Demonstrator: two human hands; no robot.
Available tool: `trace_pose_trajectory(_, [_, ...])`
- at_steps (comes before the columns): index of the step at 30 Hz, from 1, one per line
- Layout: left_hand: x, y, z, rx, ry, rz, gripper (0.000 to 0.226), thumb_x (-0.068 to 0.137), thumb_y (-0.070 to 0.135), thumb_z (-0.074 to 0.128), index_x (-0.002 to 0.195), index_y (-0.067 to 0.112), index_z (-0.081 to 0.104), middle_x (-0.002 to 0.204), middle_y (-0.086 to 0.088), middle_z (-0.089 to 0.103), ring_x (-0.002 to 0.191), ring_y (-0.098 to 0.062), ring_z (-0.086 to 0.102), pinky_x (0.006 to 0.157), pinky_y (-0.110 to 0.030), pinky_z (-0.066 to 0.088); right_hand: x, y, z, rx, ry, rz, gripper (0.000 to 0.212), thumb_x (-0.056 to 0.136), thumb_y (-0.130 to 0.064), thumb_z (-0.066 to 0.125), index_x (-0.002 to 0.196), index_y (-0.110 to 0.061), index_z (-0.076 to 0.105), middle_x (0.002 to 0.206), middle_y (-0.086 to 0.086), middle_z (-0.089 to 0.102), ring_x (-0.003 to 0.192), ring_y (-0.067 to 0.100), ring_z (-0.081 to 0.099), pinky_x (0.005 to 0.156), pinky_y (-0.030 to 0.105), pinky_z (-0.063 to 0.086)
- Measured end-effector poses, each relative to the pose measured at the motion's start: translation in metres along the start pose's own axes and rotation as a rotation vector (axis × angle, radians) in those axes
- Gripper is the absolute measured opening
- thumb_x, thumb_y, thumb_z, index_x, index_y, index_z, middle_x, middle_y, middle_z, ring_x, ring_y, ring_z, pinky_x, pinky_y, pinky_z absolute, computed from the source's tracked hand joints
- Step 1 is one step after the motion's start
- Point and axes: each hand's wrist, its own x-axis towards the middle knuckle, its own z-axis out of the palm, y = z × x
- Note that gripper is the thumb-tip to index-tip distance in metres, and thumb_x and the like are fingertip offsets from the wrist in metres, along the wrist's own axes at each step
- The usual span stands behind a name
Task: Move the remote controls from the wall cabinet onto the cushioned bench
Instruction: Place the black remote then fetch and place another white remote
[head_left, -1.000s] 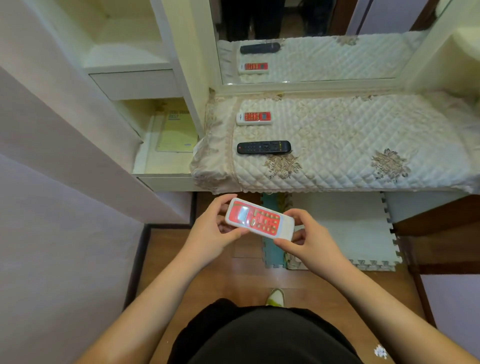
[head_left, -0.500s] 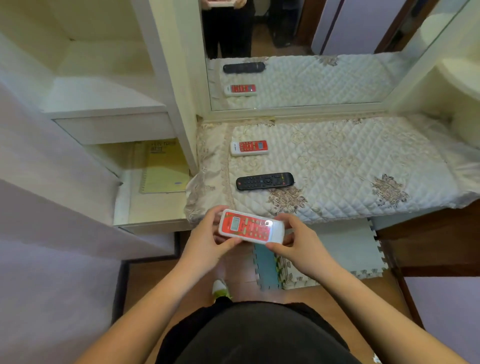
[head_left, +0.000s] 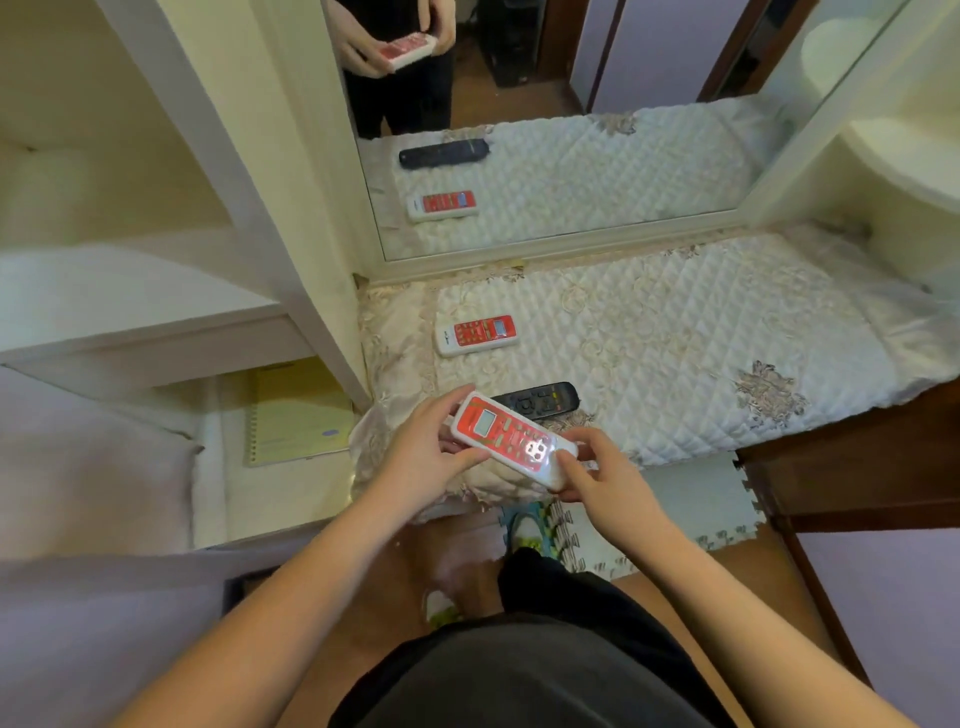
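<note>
I hold a white remote with a red face (head_left: 511, 439) in both hands, over the front left edge of the cushioned bench (head_left: 675, 353). My left hand (head_left: 423, 454) grips its screen end and my right hand (head_left: 597, 480) grips its other end. A second red-and-white remote (head_left: 478, 334) lies on the quilted bench cover near the left side. In front of it lies a black remote (head_left: 540, 399), partly hidden by the one I hold. The open wall cabinet (head_left: 156, 312) stands to the left of the bench.
A yellow spiral notebook (head_left: 296, 410) lies on the cabinet's lower shelf. A mirror (head_left: 571, 130) behind the bench reflects the remotes and my hands. Foam floor mats (head_left: 685, 514) lie below the bench on the wooden floor. A dark wooden piece (head_left: 852, 467) stands at the right.
I have moved closer to the bench. The held remote has risen from below the bench's front edge to over it, now covering part of the black remote.
</note>
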Motion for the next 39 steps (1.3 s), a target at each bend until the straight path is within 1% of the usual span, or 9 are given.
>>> trace_pose_trajectory(4, [0.036,0.012,-0.002,-0.033,-0.040,-0.011,0.075,0.073,0.010,0.080,0.138,0.027,0.046,0.124,0.002,0.057,0.089,-0.013,0.066,0.079,-0.023,0.055,0.028,-0.001,-0.010,0.172,0.011,0.056,0.013,0.097,-0.021,0.048,0.108,-0.021,0.055,0.097,0.003,0.063,0.073,0.020,0.070,0.074,0.044,0.059])
trace_pose_trajectory(8, [0.074,0.034,-0.001,-0.085,-0.080,-0.038,0.067,0.076,0.006,0.077,0.133,0.029,0.049,0.120,0.005,0.058,0.089,-0.017,0.067,0.081,-0.027,0.055,0.063,-0.008,-0.033,0.251,-0.012,0.106,0.016,0.100,-0.016,0.043,0.111,-0.012,0.053,0.099,0.011,0.064,0.077,0.027,0.069,0.072,0.037,0.060])
trace_pose_trajectory(14, [0.141,0.061,0.011,-0.131,-0.065,-0.071,0.067,0.078,-0.002,0.074,0.135,0.014,0.041,0.117,-0.002,0.057,0.089,-0.014,0.066,0.081,-0.022,0.055,0.123,0.000,-0.069,0.223,-0.050,0.073,0.019,0.098,-0.017,0.046,0.114,-0.014,0.054,0.091,0.010,0.068,0.077,0.023,0.069,0.076,0.038,0.058])
trace_pose_trajectory(17, [0.172,0.071,0.017,-0.130,-0.043,-0.125,0.055,0.078,0.000,0.074,0.126,0.010,0.049,0.113,-0.003,0.060,0.088,-0.012,0.066,0.080,-0.020,0.055,0.145,0.004,-0.078,0.266,-0.104,0.090,0.020,0.097,-0.017,0.048,0.114,-0.014,0.056,0.092,0.010,0.070,0.083,0.020,0.068,0.079,0.033,0.056])
trace_pose_trajectory(22, [0.215,0.072,0.024,-0.023,-0.067,-0.157,0.046,0.079,0.004,0.075,0.121,0.015,0.057,0.113,0.000,0.063,0.088,-0.006,0.067,0.075,-0.019,0.056,0.185,0.008,-0.085,0.356,-0.172,0.198,0.017,0.096,-0.010,0.050,0.110,-0.008,0.059,0.091,0.008,0.070,0.080,0.013,0.067,0.075,0.023,0.054])
trace_pose_trajectory(26, [0.244,0.067,0.029,0.104,-0.139,-0.155,0.048,0.082,0.002,0.069,0.126,0.014,0.055,0.117,0.000,0.063,0.097,-0.015,0.066,0.088,-0.030,0.055,0.216,0.015,-0.092,0.337,-0.203,0.241,0.018,0.096,-0.008,0.051,0.111,-0.004,0.060,0.089,0.011,0.069,0.077,0.014,0.065,0.066,0.018,0.053])
trace_pose_trajectory(30, [0.263,0.064,0.040,0.231,-0.214,-0.142,0.042,0.085,0.002,0.064,0.125,0.014,0.058,0.115,0.000,0.065,0.096,-0.017,0.066,0.087,-0.029,0.055,0.233,0.025,-0.091,0.334,-0.223,0.292,0.019,0.095,-0.001,0.049,0.111,0.001,0.060,0.090,0.018,0.065,0.073,0.017,0.062,0.057,0.015,0.052])
trace_pose_trajectory(34, [0.270,0.059,0.053,0.364,-0.225,-0.127,0.041,0.087,-0.002,0.051,0.124,0.013,0.060,0.115,-0.005,0.059,0.096,-0.018,0.064,0.080,-0.029,0.053,0.242,0.038,-0.084,0.247,-0.186,0.306,0.015,0.093,0.002,0.053,0.105,0.004,0.062,0.076,0.010,0.065,0.060,0.010,0.062,0.059,0.016,0.054])
trace_pose_trajectory(39, [0.276,0.052,0.061,0.536,-0.279,-0.149,0.041,0.090,0.004,0.045,0.129,0.012,0.057,0.127,-0.015,0.050,0.111,-0.026,0.056,0.094,-0.032,0.043,0.246,0.046,-0.080,0.141,-0.154,0.300,0.011,0.089,-0.001,0.060,0.084,-0.010,0.064,0.071,0.007,0.067,0.059,0.012,0.063,0.067,0.028,0.055])
